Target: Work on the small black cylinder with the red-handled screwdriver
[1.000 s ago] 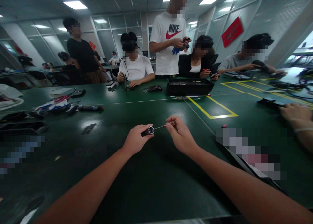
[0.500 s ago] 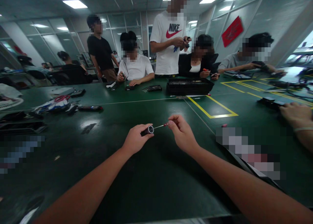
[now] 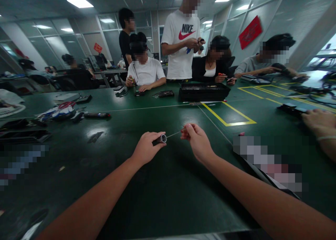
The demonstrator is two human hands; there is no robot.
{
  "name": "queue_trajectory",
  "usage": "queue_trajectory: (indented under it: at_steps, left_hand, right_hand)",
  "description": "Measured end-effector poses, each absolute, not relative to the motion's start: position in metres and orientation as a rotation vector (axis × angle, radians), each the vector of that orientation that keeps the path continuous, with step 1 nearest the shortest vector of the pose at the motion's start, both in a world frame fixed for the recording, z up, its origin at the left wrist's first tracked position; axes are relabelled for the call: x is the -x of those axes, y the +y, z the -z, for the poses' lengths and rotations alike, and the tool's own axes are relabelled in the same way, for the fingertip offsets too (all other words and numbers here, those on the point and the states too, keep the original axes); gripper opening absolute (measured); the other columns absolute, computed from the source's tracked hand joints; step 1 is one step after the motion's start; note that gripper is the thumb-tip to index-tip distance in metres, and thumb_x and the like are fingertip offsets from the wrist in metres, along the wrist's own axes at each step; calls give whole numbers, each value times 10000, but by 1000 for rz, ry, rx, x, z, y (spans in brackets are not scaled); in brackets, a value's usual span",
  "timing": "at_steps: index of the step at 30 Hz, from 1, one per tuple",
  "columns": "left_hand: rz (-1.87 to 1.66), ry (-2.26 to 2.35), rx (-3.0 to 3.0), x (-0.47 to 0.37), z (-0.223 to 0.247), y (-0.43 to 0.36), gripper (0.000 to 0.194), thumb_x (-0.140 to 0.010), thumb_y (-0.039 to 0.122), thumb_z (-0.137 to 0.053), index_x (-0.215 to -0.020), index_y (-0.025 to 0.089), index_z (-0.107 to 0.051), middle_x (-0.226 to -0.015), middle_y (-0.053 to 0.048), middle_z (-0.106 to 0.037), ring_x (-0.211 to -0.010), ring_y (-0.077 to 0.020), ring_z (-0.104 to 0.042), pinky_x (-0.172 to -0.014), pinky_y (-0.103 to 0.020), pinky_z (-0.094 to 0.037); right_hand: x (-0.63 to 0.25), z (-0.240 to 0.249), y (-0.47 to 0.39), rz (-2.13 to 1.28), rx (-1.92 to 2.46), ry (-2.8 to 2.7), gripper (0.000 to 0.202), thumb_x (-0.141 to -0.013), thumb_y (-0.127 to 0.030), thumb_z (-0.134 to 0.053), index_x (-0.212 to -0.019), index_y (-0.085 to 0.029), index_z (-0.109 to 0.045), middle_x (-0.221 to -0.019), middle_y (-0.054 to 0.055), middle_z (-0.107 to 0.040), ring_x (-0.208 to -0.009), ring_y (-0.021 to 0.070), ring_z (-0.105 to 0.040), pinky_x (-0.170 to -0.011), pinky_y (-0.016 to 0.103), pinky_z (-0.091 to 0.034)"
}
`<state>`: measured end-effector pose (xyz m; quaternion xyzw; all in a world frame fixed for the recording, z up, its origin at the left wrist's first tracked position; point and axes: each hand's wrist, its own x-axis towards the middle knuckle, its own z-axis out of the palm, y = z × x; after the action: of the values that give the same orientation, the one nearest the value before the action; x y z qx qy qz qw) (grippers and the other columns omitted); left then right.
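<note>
My left hand (image 3: 148,148) is closed round a short dark cylinder (image 3: 163,138), whose round end with a pale rim faces me. Between the thumb and fingers of my right hand (image 3: 196,141) is a thin screwdriver (image 3: 173,134); its reddish handle is mostly covered by the fingers. The slim metal shaft points left, its tip close to the cylinder's round end. Whether the tip touches the cylinder I cannot tell. Both hands are held above the green table (image 3: 168,198).
A long black box (image 3: 204,93) stands across the table before several seated and standing people. Cables and tools (image 3: 61,111) lie at the left, with a dark pen-shaped tool (image 3: 97,115) beside them. A co-worker's hand (image 3: 319,122) rests at the right edge.
My right hand has turned slightly, and its fingers now cover more of the screwdriver's handle. My left hand still holds the cylinder. The standing person in black has moved right in the background.
</note>
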<state>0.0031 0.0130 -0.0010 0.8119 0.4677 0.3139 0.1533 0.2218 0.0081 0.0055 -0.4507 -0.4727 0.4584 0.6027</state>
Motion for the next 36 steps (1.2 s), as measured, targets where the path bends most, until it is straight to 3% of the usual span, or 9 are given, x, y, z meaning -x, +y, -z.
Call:
queue_trajectory:
  at_steps: [8,18,23,26,32,36]
  left_hand:
    - [-898,1354,-2324,-4,2,12,421,-874,318,-723,-1286,284,-647,-1075,-31,-715,-988,-234,-609,-989,-443,-429]
    - [-912,1370,-2294,-3,4,14,428,-866,288,-730,-1286,291,-646,-1131,-31,-713,-1027,-242,-608,-944,-431,-443]
    - [-916,1354,-2326,-1,4,13,416,-872,284,-725,-1281,284,-650,-1175,-39,-709,-1079,-252,-607,-1034,-482,-404]
    - [-916,1339,-2351,-2,3,12,417,-867,284,-732,-1277,285,-651,-1166,-36,-713,-1074,-250,-612,-1042,-486,-399]
    - [-931,1389,-2307,-1,2,13,403,-866,259,-725,-1264,269,-663,-1164,-40,-714,-1058,-245,-619,-992,-453,-439]
    - [-946,1413,-2288,0,2,15,382,-864,261,-723,-1242,282,-677,-1133,-33,-720,-1021,-243,-625,-941,-429,-458]
  right_hand:
    - [-222,-11,3,-899,1070,-1329,272,-933,-464,-527,-952,-200,-591,-856,48,-657,-773,185,-626,-760,367,-528]
    - [-223,-17,-3,-783,1125,-1458,268,-947,-442,-523,-973,-196,-628,-828,43,-703,-764,186,-664,-735,342,-514]
    - [-228,-26,-7,-521,1393,-1619,462,-924,-581,-542,-664,-209,-626,-537,-12,-577,-499,143,-518,-517,291,-367]
    - [-229,-27,-5,-427,1448,-1647,542,-937,-610,-495,-571,-219,-574,-473,-20,-500,-456,136,-463,-488,295,-310]
    - [-228,-27,-3,-482,1428,-1744,415,-960,-538,-498,-741,-214,-636,-580,3,-606,-522,162,-547,-512,298,-356]
    - [-229,-26,-4,-536,1299,-1828,222,-959,-398,-534,-942,-214,-657,-749,22,-678,-648,182,-606,-587,307,-422]
